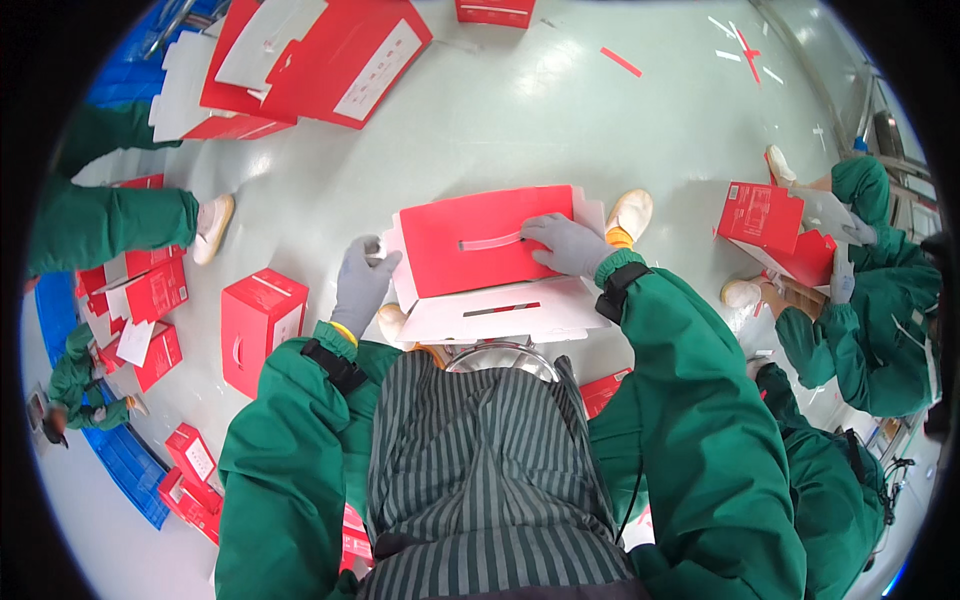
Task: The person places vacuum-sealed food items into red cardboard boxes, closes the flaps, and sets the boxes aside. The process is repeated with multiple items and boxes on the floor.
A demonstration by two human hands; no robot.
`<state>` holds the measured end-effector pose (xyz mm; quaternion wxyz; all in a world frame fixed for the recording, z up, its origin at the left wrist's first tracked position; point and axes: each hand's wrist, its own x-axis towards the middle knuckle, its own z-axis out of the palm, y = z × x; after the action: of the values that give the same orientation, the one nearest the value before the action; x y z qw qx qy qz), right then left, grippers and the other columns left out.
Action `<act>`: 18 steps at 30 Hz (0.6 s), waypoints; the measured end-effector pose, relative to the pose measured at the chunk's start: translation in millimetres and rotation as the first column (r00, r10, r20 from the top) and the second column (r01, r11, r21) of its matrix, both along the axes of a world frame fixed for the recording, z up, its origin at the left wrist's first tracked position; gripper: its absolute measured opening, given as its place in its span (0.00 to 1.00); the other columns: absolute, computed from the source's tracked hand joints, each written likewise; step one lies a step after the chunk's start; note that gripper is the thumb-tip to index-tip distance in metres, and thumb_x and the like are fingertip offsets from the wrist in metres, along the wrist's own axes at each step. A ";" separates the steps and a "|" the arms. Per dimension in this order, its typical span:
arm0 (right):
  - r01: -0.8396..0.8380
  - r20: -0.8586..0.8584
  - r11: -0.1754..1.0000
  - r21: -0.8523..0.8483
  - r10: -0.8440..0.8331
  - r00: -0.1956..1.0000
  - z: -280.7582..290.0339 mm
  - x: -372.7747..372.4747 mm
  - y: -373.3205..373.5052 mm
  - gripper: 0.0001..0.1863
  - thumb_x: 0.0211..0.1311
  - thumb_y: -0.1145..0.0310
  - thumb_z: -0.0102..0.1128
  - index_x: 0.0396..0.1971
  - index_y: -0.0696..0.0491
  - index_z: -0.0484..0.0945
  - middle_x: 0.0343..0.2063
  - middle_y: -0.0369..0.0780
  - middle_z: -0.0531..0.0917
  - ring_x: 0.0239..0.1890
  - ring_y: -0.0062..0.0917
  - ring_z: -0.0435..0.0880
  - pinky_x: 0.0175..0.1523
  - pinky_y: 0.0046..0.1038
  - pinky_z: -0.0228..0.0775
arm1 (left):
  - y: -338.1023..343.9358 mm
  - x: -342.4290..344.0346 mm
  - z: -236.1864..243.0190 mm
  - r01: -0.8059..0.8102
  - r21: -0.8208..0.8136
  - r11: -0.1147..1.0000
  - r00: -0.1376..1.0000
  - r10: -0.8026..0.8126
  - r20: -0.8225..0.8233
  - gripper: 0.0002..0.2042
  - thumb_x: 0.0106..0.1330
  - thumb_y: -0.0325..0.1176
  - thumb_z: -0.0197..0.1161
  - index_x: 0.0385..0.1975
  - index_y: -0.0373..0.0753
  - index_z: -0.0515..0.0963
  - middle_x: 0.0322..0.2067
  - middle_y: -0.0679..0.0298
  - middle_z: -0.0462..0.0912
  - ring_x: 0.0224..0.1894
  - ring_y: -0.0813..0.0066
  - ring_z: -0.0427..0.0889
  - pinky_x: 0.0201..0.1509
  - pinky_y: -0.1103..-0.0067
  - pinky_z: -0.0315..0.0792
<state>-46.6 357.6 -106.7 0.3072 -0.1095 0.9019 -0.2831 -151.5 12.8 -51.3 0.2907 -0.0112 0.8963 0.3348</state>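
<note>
I'm pressing my right hand (565, 243) flat on the light, bendy red carton (487, 240); left hand (360, 283), loosely curled, is hovering beside its edge.

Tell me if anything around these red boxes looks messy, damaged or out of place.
Nothing looks damaged or spilled. The red carton under the right hand is only half folded, its white flaps splayed open. The left hand is at its left edge. Other red boxes lie scattered at odd angles across the floor.
</note>
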 end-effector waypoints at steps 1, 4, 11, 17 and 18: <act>0.102 0.035 0.993 -0.052 -0.100 0.994 -1.7 -4.8 1.0 0.25 0.62 0.60 0.59 0.58 0.53 0.75 0.60 0.40 0.74 0.64 0.37 0.71 0.63 0.38 0.68 | 0.3 0.0 -6.5 0.060 0.033 0.998 0.998 -0.059 -0.032 0.24 0.63 0.39 0.70 0.53 0.31 0.73 0.48 0.53 0.81 0.44 0.68 0.82 0.49 0.73 0.77; 0.252 -0.016 0.959 -0.128 -0.256 0.966 0.5 -8.2 2.5 0.22 0.64 0.56 0.58 0.53 0.53 0.79 0.53 0.44 0.79 0.59 0.42 0.75 0.63 0.39 0.68 | -1.7 12.7 -24.5 0.076 0.143 0.987 0.996 -0.082 0.038 0.22 0.63 0.39 0.70 0.50 0.31 0.74 0.42 0.57 0.81 0.41 0.71 0.80 0.48 0.74 0.76; 0.594 0.068 0.797 -0.109 -0.590 0.804 36.3 13.4 18.2 0.21 0.66 0.51 0.53 0.47 0.50 0.84 0.43 0.44 0.87 0.47 0.40 0.85 0.56 0.39 0.76 | -30.6 -17.3 -12.5 0.030 0.052 0.998 0.999 -0.031 0.011 0.28 0.65 0.32 0.66 0.63 0.33 0.67 0.59 0.54 0.72 0.57 0.59 0.75 0.61 0.69 0.71; 0.334 0.202 0.914 0.229 -0.380 0.903 26.0 66.0 -45.4 0.14 0.51 0.57 0.63 0.35 0.47 0.89 0.37 0.42 0.88 0.41 0.39 0.87 0.45 0.41 0.78 | 22.6 11.6 16.6 0.831 -0.238 0.502 0.437 -0.856 -0.277 0.38 0.53 0.33 0.72 0.66 0.34 0.64 0.66 0.46 0.66 0.68 0.47 0.64 0.72 0.62 0.58; 0.396 0.153 0.893 0.214 -0.431 0.889 18.3 64.5 -52.5 0.15 0.52 0.56 0.63 0.36 0.47 0.89 0.38 0.41 0.88 0.42 0.38 0.87 0.45 0.43 0.78 | 35.9 21.0 12.9 0.866 -0.199 0.459 0.415 -0.881 -0.226 0.39 0.52 0.33 0.73 0.66 0.34 0.64 0.66 0.46 0.66 0.69 0.48 0.64 0.72 0.62 0.59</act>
<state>17.9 305.1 -88.4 0.3357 0.1421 0.8911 -0.2703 -130.5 48.7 -38.4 0.2835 0.4990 0.8116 0.1094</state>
